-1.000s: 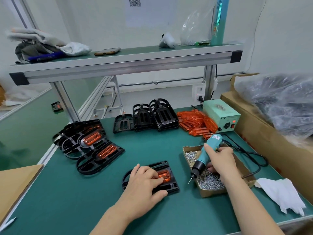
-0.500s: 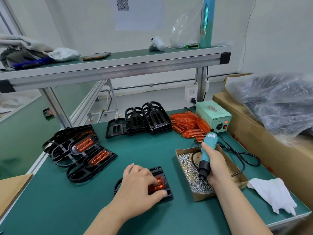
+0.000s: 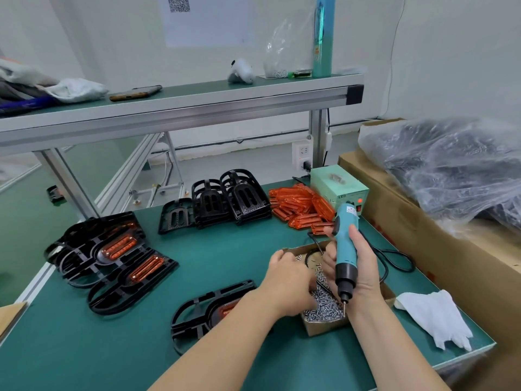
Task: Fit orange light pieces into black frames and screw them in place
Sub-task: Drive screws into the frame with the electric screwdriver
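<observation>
Black frame (image 3: 197, 314): lies flat on the worktop (image 3: 225, 249), partly under the left arm. Its long side runs from near-left to far-right, round end to the left.
Orange piece (image 3: 228, 307): inside the frame.
Right hand (image 3: 363, 266): grips the screwdriver (image 3: 345, 246), tip down over the screw box (image 3: 321, 325).
Left hand (image 3: 287, 280): in the screw box; fingers hidden, cannot tell.

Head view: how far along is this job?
Done: fitted frames piled at left. In hand: left hand reaches into the screw box, right hand grips the screwdriver, beside a frame holding an orange piece. Left: empty frames and loose orange pieces at the back.
</observation>
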`<state>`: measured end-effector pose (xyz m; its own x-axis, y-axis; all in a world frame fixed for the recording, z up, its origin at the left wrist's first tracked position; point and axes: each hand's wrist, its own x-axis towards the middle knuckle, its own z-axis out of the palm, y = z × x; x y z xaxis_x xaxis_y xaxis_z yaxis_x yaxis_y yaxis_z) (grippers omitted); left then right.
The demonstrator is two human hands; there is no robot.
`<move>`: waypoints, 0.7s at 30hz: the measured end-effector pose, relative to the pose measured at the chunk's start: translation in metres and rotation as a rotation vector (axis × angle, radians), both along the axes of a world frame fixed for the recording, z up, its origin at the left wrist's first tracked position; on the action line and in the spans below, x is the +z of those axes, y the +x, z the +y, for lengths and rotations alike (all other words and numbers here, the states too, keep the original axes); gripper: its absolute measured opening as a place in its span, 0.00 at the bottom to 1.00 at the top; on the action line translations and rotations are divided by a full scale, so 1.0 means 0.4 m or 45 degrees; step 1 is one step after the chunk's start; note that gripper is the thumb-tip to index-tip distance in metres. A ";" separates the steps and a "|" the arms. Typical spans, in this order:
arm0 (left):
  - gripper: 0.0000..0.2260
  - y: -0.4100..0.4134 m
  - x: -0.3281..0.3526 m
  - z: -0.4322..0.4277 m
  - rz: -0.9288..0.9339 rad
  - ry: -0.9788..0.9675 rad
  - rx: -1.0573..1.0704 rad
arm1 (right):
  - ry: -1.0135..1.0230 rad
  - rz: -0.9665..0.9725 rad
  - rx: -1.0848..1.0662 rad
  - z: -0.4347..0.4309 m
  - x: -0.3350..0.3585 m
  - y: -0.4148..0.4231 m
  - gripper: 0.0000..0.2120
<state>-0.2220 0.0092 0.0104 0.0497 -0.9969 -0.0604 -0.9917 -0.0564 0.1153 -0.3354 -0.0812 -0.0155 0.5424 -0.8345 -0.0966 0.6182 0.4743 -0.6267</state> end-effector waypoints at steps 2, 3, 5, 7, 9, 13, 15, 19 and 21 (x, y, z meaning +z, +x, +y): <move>0.11 -0.009 -0.011 -0.011 0.055 0.017 0.016 | 0.022 -0.050 0.019 -0.007 0.006 0.003 0.22; 0.08 -0.011 -0.016 -0.014 0.094 0.001 0.024 | 0.024 -0.067 0.036 -0.011 0.010 0.003 0.22; 0.05 -0.010 -0.025 -0.015 0.160 -0.041 0.029 | 0.010 -0.082 0.075 -0.018 0.015 0.003 0.21; 0.04 -0.005 -0.031 -0.012 0.222 -0.081 0.038 | -0.004 -0.085 0.111 -0.023 0.021 0.005 0.20; 0.06 0.002 -0.035 -0.006 0.278 -0.119 0.065 | -0.003 -0.069 0.127 -0.024 0.026 0.010 0.19; 0.06 0.010 -0.033 0.011 0.573 -0.280 0.166 | 0.032 -0.018 0.118 -0.015 0.039 0.024 0.16; 0.05 0.017 -0.026 0.028 0.852 -0.339 0.261 | 0.038 0.038 0.070 -0.008 0.049 0.036 0.14; 0.06 0.050 -0.017 0.083 1.312 -0.388 0.417 | 0.006 0.111 -0.107 0.007 0.071 0.069 0.15; 0.08 0.073 -0.018 0.117 1.447 -0.415 0.490 | -0.019 0.121 -0.185 0.013 0.080 0.083 0.16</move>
